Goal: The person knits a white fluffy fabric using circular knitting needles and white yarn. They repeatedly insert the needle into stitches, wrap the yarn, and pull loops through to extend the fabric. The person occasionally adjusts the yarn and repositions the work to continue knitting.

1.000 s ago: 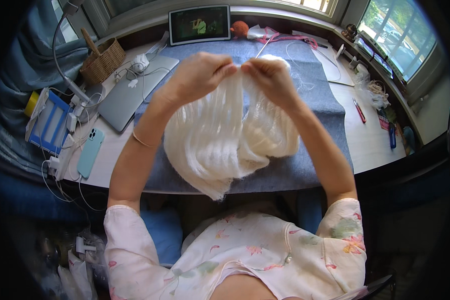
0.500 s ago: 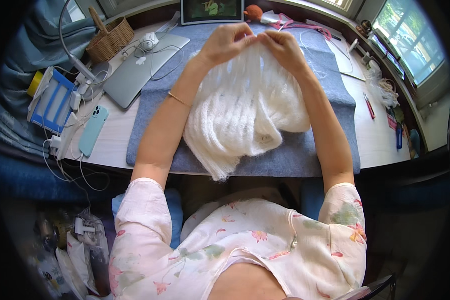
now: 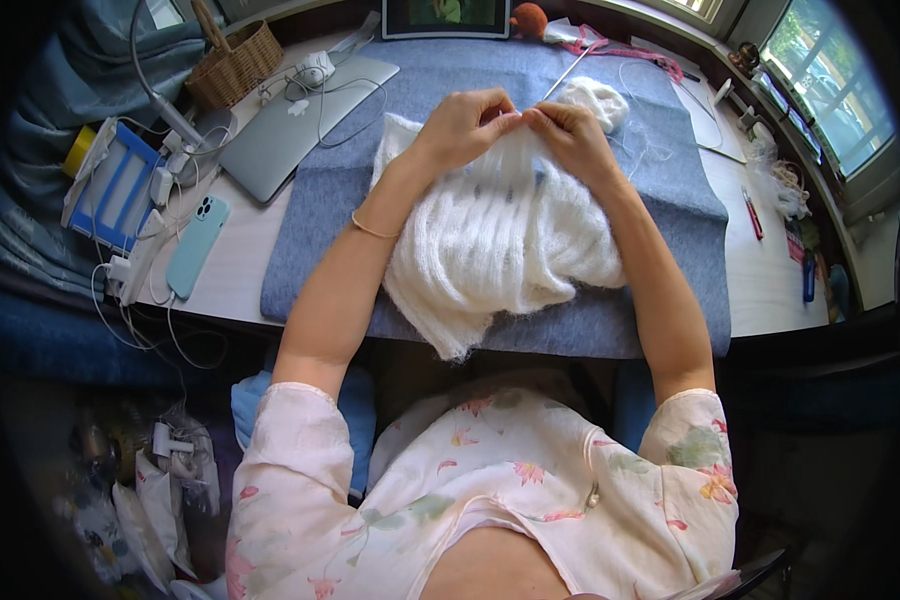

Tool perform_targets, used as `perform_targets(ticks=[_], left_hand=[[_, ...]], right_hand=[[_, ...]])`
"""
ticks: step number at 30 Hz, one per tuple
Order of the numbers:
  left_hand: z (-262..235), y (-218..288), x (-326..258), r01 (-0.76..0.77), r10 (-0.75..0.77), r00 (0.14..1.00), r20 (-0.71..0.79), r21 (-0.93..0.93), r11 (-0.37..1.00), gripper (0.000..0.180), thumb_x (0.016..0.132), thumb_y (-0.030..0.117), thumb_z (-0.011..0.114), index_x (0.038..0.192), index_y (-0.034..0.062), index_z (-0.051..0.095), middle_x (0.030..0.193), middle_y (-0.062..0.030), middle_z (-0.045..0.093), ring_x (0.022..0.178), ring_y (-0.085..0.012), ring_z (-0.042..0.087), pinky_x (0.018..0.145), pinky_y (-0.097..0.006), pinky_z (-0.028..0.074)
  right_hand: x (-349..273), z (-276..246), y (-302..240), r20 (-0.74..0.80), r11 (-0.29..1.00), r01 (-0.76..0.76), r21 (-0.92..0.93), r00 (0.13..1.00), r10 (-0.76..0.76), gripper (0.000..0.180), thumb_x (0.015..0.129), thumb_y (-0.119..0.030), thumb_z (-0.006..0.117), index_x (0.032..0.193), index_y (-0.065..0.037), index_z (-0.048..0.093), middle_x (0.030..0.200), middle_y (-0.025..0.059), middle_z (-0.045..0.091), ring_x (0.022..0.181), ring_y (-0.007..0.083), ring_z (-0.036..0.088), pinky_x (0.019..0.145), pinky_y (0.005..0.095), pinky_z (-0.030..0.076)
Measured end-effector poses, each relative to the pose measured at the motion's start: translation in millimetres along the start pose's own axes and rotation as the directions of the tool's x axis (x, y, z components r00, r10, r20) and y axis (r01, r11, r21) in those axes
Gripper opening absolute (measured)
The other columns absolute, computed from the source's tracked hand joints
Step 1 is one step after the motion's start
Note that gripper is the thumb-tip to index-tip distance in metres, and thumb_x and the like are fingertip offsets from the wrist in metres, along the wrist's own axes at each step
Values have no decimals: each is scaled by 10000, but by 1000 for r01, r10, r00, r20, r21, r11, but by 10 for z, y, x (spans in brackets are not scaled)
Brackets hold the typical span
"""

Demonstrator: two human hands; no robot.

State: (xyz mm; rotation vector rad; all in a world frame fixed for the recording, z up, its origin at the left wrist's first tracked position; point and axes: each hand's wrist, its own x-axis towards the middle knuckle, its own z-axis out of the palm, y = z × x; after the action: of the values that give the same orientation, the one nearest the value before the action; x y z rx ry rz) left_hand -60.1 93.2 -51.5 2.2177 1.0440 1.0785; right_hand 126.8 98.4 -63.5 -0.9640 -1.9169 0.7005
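At upper centre, left hand (image 3: 468, 128) and right hand (image 3: 576, 138): white knitting (image 3: 495, 245) is pinched by both.
Needle (image 3: 570, 72): is best held steady.
Yarn (image 3: 600, 100): is best kept untangled.

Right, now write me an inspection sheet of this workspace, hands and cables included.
Surface: white desk, partly covered by a blue-grey cloth.
Job's things: white knitted piece draped over the cloth; thin needle jutting out beyond the hands; white yarn bundle past the right hand.
Clutter: phone, laptop and wicker basket at left; slim red tool at right.
Hands: left hand and right hand both pinch the knitted piece's top, fingertips close together.
Cables: white charger with its cord on the laptop; more white cords near the phone.
Surroundings: blue curtain left, window right.
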Motion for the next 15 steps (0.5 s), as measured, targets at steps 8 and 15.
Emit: perform_targets(ticks=[8, 15], left_hand=[[84, 17, -199, 44, -51, 993, -105, -74, 996, 160, 821, 163, 602, 830, 3, 603, 654, -54, 579, 594, -88, 496, 548, -241, 416], [256, -20, -304, 25, -55, 972, -229, -133, 991, 186, 808, 184, 623, 785, 2, 593, 602, -47, 558, 553, -86, 483, 516, -251, 404]], right_hand=[[-57, 73, -59, 54, 998, 48, -39, 997, -46, 196, 854, -140, 539, 771, 31, 586, 564, 66, 488, 560, 71, 401, 505, 268, 379], [-101, 46, -16, 125, 999, 21, -26, 992, -18, 197, 870, -144, 528, 765, 14, 578, 570, -5, 435, 564, 45, 375, 485, 238, 334]])
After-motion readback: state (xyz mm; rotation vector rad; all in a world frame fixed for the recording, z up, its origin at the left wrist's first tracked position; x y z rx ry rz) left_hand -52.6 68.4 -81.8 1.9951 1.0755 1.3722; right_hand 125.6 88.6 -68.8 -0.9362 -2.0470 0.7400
